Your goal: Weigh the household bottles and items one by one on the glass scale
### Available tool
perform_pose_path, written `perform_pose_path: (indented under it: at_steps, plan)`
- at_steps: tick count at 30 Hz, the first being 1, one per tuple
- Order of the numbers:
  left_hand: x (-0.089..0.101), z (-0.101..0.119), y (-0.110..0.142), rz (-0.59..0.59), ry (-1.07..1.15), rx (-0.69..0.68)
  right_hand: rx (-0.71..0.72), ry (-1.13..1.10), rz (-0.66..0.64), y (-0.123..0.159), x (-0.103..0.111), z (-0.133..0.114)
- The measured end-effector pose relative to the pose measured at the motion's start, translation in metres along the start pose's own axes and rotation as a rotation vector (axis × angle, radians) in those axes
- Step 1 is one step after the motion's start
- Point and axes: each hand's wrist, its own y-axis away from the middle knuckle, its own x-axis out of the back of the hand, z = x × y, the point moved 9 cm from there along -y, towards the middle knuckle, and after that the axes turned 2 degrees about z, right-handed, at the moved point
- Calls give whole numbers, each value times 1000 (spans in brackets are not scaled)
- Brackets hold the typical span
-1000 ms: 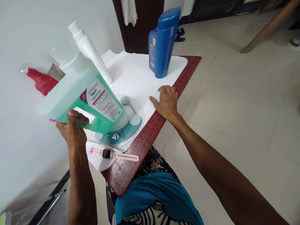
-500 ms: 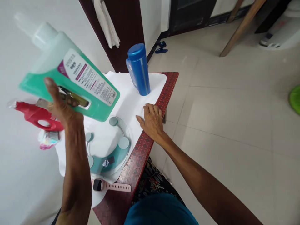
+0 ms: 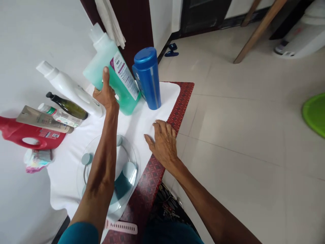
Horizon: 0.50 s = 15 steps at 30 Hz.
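Observation:
My left hand (image 3: 106, 94) grips the handle of a large jug of green liquid (image 3: 115, 76), which stands tilted on the white cloth (image 3: 142, 123) right beside a tall blue bottle (image 3: 147, 78). My right hand (image 3: 164, 142) lies flat with fingers spread on the cloth at the table's near edge. A round glass weighing scale (image 3: 128, 167) lies under my left forearm.
At the left lie a white bottle (image 3: 68, 88), a dark glass bottle (image 3: 67, 106), a tube (image 3: 40, 119), a red jug (image 3: 22, 135) and a small packet (image 3: 37, 160). A pink watch strap (image 3: 122, 226) rests near me. The red patterned table (image 3: 182, 101) ends at tiled floor.
My left hand carried the green jug off the scale, up and away, and set it beside the blue bottle. My right hand stayed put.

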Motion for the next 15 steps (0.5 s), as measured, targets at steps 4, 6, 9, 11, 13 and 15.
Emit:
perform_pose_path:
  at_steps: [4, 6, 9, 11, 13, 15]
  plan:
    - [0, 6, 14, -95, 73, -63, 21, 4, 14, 2, 0, 1]
    - [7, 13, 18, -237, 53, -136, 40, 18, 27, 3, 1, 1]
    - [48, 18, 10, -264, -36, -242, 75, 37, 41, 3, 0, 1]
    - [94, 16, -9, -102, -121, -270, 92, 47, 48, 4, -1, 1]
    - [140, 9, -33, 109, -218, -280, 105, 58, 53, 4, -1, 0]
    - [169, -5, -58, 242, -333, -255, 110, 67, 58, 4, -2, 0]
